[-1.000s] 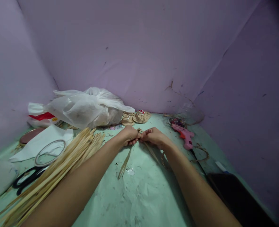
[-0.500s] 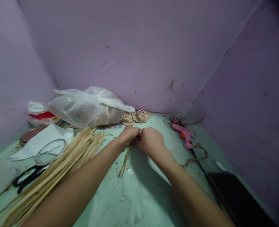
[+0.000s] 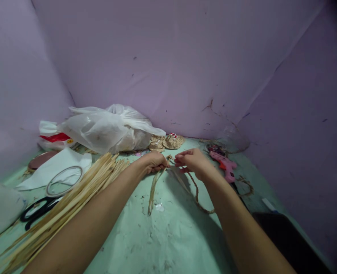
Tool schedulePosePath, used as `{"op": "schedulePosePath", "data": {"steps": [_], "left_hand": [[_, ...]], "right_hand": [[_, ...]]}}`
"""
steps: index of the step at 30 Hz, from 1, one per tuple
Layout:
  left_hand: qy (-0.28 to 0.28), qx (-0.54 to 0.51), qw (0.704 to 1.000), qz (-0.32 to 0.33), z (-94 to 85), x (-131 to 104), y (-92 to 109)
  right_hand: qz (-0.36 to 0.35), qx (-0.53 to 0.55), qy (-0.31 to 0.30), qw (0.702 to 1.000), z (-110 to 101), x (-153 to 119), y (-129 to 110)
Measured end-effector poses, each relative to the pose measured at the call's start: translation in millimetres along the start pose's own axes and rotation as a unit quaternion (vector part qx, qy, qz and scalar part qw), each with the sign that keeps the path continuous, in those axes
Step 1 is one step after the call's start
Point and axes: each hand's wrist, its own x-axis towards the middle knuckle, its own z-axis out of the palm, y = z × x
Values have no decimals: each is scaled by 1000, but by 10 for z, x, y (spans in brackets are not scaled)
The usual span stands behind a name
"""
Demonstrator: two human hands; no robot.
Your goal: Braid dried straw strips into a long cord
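Note:
My left hand [image 3: 157,161] is closed around a bundle of straw-coloured dried-fibre strips, whose loose tail [image 3: 152,194] hangs down onto the green table. A short knotted bit of the fibre [image 3: 170,158] sticks out by the fingertips. Just to the right, my right hand [image 3: 191,161] has its fingers stretched out and apart, close to the strands. Below it a braided fibre cord [image 3: 197,192] curves down and passes behind my right wrist; how it joins the held strips is hidden.
At left lie a pile of dried strips [image 3: 96,182], black-handled scissors [image 3: 37,211], a tape ring [image 3: 48,187] and white paper [image 3: 47,171]. A white plastic bag [image 3: 105,131] and woven straw pieces [image 3: 172,142] sit behind. A pink glue gun [image 3: 227,165] and a black flat object [image 3: 285,236] are at right.
My right hand has come away from the left and its fingers have spread. The braided cord now shows below it. My left hand still grips the strips.

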Motion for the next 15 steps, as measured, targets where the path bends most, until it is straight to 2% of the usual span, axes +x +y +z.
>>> {"op": "schedulePosePath", "data": {"steps": [3, 5, 10, 12, 15], "left_hand": [[3, -6, 1000, 6, -4, 14, -11], [2, 2, 1000, 10, 6, 12, -15], [27, 102, 994, 35, 31, -12, 5], [61, 172, 983, 32, 28, -27, 34], [128, 281, 950, 33, 41, -83, 101]], "right_hand": [[47, 61, -73, 994, 139, 25, 56], [60, 75, -98, 990, 205, 49, 113], [23, 10, -53, 998, 240, 191, 279], [7, -6, -38, 999, 251, 229, 317], [12, 10, -29, 999, 280, 239, 338]]}}
